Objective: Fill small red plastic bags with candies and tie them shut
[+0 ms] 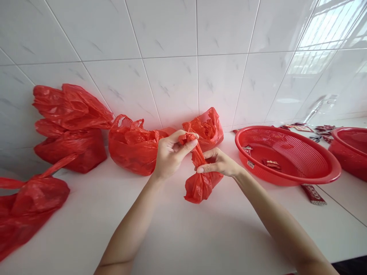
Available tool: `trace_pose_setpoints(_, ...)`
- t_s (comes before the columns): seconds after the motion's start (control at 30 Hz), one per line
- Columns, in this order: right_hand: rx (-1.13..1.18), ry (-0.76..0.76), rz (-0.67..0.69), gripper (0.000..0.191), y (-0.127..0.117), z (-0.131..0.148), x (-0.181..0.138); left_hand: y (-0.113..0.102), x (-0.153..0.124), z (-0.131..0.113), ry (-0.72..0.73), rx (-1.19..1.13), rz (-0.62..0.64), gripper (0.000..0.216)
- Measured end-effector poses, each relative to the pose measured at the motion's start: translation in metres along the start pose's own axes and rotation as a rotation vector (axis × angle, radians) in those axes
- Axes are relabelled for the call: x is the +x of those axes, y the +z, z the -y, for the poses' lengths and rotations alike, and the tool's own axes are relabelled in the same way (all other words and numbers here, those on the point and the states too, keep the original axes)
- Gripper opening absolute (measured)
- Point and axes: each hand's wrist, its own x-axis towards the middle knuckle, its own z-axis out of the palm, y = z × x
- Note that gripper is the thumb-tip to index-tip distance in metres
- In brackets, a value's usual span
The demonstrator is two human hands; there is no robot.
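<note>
Between my hands is a small red plastic bag (198, 188), its neck gathered into a narrow twist and its bulging lower part just above or on the white counter. My left hand (172, 153) pinches the top of the neck between thumb and fingers. Lower down, my right hand (214, 163) grips the same neck from the right, just over the bulge. What the bag contains is hidden. Close behind stand another red plastic bag (205, 128) and a fuller red bag (133, 147), the latter partly covered by my left hand.
More red bags (76, 149) lean on the tiled wall at left, with one red bag (34, 202) nearer me. A red colander (289, 172) holds a few small packets (272, 165). By it lie a dark red packet (314, 194) and a second red basket (351, 152).
</note>
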Motion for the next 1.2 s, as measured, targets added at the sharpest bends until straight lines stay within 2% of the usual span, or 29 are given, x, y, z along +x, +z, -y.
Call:
trace_pose_setpoints(0.17, 0.03, -0.01, -0.017, 0.031, 0.004, -0.009, 0.004, 0.001, -0.002, 0.0, 0.067, 0.024, 0.058, 0.015)
trace_pose_setpoints(0.3, 0.017, -0.023, -0.075, 0.027, -0.003, -0.006, 0.0, -0.001, 0.002, 0.009, 0.045, -0.102, -0.041, 0.007)
trace_pose_setpoints(0.4, -0.002, -0.01, -0.045, 0.029, -0.009, -0.001, -0.004, -0.002, 0.005, 0.013, -0.03, -0.164, -0.075, 0.006)
trace_pose_setpoints(0.53, 0.007, 0.008, -0.031, 0.025, -0.01, 0.001, -0.004, -0.004, 0.006, 0.013, -0.099, -0.183, -0.078, 0.014)
trace_pose_setpoints(0.7, 0.019, -0.013, -0.105, 0.024, -0.006, -0.003, -0.001, -0.007, 0.008, 0.01, -0.089, -0.194, -0.102, 0.039)
trace_pose_setpoints(0.77, 0.024, -0.037, -0.135, 0.026, -0.005, -0.004, 0.0, -0.007, 0.007, 0.01, -0.118, -0.131, -0.027, 0.041)
trace_pose_setpoints(0.9, 0.002, -0.088, -0.183, 0.029, -0.004, -0.006, 0.002, -0.004, -0.004, 0.016, -0.251, 0.004, 0.278, 0.027)
trace_pose_setpoints(0.97, -0.048, -0.079, -0.171, 0.032, -0.004, -0.005, 0.002, -0.003, -0.013, 0.021, -0.261, 0.045, 0.323, 0.029)
trace_pose_setpoints(1.1, -0.261, -0.009, -0.039, 0.032, -0.007, 0.001, -0.002, -0.014, -0.026, 0.024, -0.226, 0.161, 0.236, 0.038)
trace_pose_setpoints(1.2, -0.418, 0.026, -0.055, 0.037, -0.012, 0.013, -0.009, -0.04, -0.033, 0.014, -0.265, 0.231, 0.096, 0.047)
